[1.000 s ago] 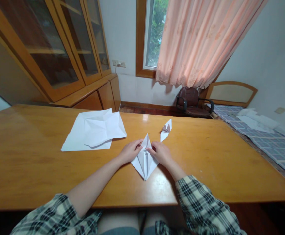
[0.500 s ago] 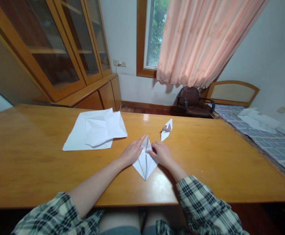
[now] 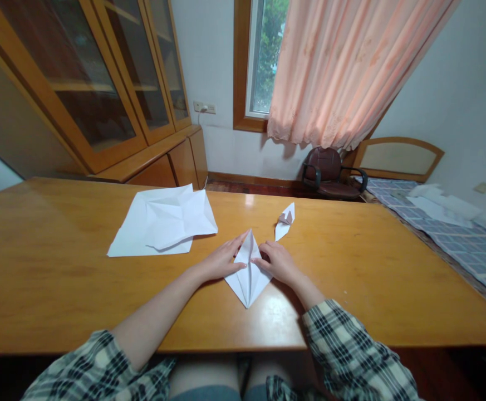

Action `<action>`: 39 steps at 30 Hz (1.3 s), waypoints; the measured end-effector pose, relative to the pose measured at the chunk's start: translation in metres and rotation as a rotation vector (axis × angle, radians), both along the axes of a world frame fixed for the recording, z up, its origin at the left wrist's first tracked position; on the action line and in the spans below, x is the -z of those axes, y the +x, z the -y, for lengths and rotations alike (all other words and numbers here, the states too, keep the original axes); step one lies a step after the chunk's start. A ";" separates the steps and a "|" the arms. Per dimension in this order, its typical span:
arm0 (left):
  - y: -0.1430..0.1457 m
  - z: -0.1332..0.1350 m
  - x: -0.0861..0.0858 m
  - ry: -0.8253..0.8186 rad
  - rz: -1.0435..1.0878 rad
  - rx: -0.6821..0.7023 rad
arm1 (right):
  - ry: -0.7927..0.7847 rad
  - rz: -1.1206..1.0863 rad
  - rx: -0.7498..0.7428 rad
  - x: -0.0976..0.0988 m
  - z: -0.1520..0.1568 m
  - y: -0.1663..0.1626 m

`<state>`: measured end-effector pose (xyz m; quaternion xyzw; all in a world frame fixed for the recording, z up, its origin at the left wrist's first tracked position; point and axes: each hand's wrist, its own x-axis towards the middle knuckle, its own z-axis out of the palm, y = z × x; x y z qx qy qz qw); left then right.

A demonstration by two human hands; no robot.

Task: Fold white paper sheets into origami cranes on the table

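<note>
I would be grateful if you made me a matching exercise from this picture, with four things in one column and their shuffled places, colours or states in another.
Column one
1. Diamond-shaped folded paper
2. Small folded piece
3. White sheets
4. Curtain

Column two
A. Overlapping, on the left part of the table
B. Pink, hanging at the window
C. Touched by both the left hand and the right hand
D. Just beyond the right hand, untouched

Pairs: 1-C, 2-D, 3-A, 4-B

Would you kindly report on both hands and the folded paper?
Left hand, right hand: both touching diamond-shaped folded white paper. Lying on brown wooden table. Small pointed white paper piece beyond right hand, apart.
</note>
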<state>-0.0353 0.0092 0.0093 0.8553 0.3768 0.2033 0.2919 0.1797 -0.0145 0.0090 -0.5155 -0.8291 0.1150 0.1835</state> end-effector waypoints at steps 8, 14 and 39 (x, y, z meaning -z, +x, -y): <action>-0.001 -0.004 0.000 -0.125 0.087 -0.032 | -0.001 -0.105 -0.034 0.000 0.003 0.004; -0.008 -0.010 -0.008 -0.133 0.084 0.077 | 0.049 -0.197 -0.074 0.000 0.004 0.001; -0.018 -0.010 -0.019 -0.095 -0.029 0.302 | -0.028 -0.204 -0.319 -0.006 0.016 0.016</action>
